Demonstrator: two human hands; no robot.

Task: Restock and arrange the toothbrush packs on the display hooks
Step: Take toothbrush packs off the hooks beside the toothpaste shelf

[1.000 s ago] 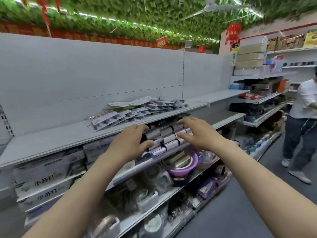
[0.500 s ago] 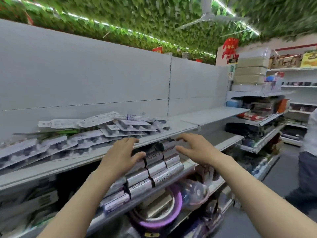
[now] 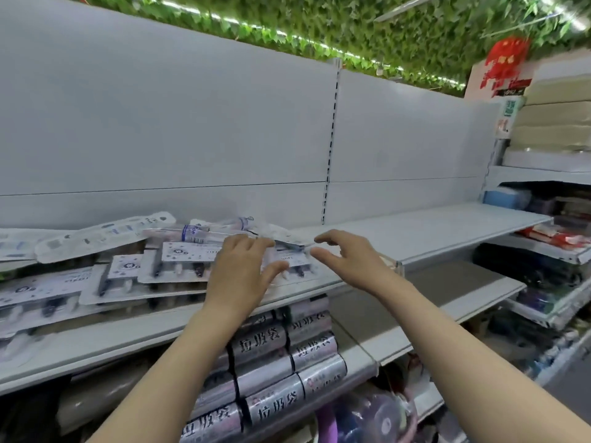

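Note:
Several flat toothbrush packs [image 3: 179, 255] with white and lilac cards lie in a loose overlapping heap on a white shelf [image 3: 128, 334]. My left hand [image 3: 241, 273] rests on the right end of the heap, fingers spread over the top packs. My right hand [image 3: 345, 260] hovers just right of the heap, fingers loosely bent and holding nothing. The white back panel [image 3: 192, 123] above the shelf is bare; I see no hooks on it.
Silver rolls with black lettering [image 3: 275, 372] are stacked on the shelf below. A bare white shelf [image 3: 447, 228] runs to the right. More stocked shelving [image 3: 550, 238] stands at the far right. Green leaf decoration covers the ceiling.
Both hands rose from the silver rolls on the lower shelf to the toothbrush heap. The view moved closer and left; the person at the right is out of sight.

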